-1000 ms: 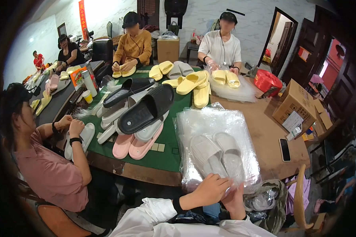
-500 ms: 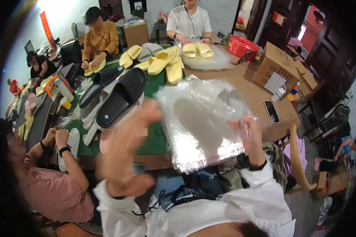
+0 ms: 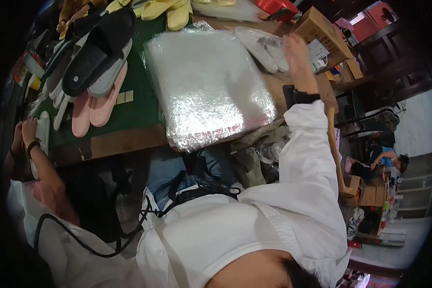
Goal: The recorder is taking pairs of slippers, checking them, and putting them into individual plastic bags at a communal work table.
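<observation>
A pair of pale slippers (image 3: 261,48) in a clear bag lies on the brown tabletop, right of a stack of clear plastic bags (image 3: 206,86). My right hand (image 3: 300,60) is at the right side of this bagged pair, its fingers stretched out and seemingly touching the plastic. The fingertips are somewhat blurred. My left hand is out of view; only its white sleeve (image 3: 89,249) shows at the lower left. Loose black slippers (image 3: 93,60) and pink slippers (image 3: 101,108) are piled left of the bag stack.
Yellow slippers (image 3: 177,17) lie at the far edge. A cardboard box (image 3: 324,33) and a red bundle (image 3: 278,7) stand at the back right. A co-worker's hands (image 3: 26,132) hold a white slipper at the left. A wooden chair arm (image 3: 332,125) is by my right arm.
The bagged slippers have gone from atop the bag stack to the tabletop on its right, with my right hand. My left hand has left the view. The camera view has shifted too.
</observation>
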`<state>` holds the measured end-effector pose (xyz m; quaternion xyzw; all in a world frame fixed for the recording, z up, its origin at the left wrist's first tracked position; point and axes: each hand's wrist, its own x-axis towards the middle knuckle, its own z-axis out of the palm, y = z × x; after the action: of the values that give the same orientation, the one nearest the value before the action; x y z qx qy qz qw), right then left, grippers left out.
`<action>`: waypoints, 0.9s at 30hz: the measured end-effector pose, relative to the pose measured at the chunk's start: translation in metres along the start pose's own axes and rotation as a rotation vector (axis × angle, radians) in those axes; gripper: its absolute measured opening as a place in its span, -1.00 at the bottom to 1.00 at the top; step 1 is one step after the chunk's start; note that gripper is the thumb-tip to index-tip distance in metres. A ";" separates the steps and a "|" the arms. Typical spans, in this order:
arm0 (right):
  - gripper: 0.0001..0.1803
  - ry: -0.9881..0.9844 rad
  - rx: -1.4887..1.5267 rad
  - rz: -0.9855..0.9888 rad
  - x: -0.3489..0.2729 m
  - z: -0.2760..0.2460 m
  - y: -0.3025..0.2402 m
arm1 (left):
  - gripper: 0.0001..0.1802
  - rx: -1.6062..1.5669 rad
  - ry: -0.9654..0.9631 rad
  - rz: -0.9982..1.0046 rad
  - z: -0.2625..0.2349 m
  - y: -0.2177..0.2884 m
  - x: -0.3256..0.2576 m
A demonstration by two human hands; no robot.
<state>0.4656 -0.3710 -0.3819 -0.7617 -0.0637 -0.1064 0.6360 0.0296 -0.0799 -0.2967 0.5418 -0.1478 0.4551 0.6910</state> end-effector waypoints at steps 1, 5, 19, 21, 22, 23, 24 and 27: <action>-0.59 -0.237 0.304 -0.086 -0.033 0.005 -0.052 | -0.46 0.010 0.012 0.000 0.000 0.001 -0.005; -0.72 -0.182 -0.009 -0.424 -0.135 -0.077 -0.110 | -0.47 -0.032 -0.012 -0.040 0.006 -0.001 -0.016; -0.68 -0.300 0.320 -0.745 -0.238 -0.226 -0.147 | -0.49 -0.069 0.036 0.174 0.036 -0.001 -0.045; -0.68 -0.365 0.419 -0.897 -0.221 -0.178 -0.143 | -0.50 -0.054 0.063 0.331 0.072 -0.029 -0.036; -0.68 -0.371 0.443 -0.913 -0.231 -0.231 -0.150 | -0.50 -0.056 0.064 0.340 0.056 -0.021 -0.039; -0.67 -0.316 0.416 -0.908 -0.244 -0.216 -0.162 | -0.50 -0.112 0.031 0.301 0.058 -0.009 -0.040; -0.67 -0.314 0.412 -0.926 -0.239 -0.223 -0.172 | -0.50 -0.141 0.036 0.301 0.057 -0.005 -0.041; -0.66 -0.283 0.484 -1.010 -0.247 -0.166 -0.172 | -0.50 -0.172 -0.005 0.350 0.070 -0.012 -0.029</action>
<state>0.1727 -0.4928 -0.2500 -0.4766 -0.5263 -0.2762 0.6477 0.0443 -0.1554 -0.2983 0.4479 -0.2797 0.5528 0.6446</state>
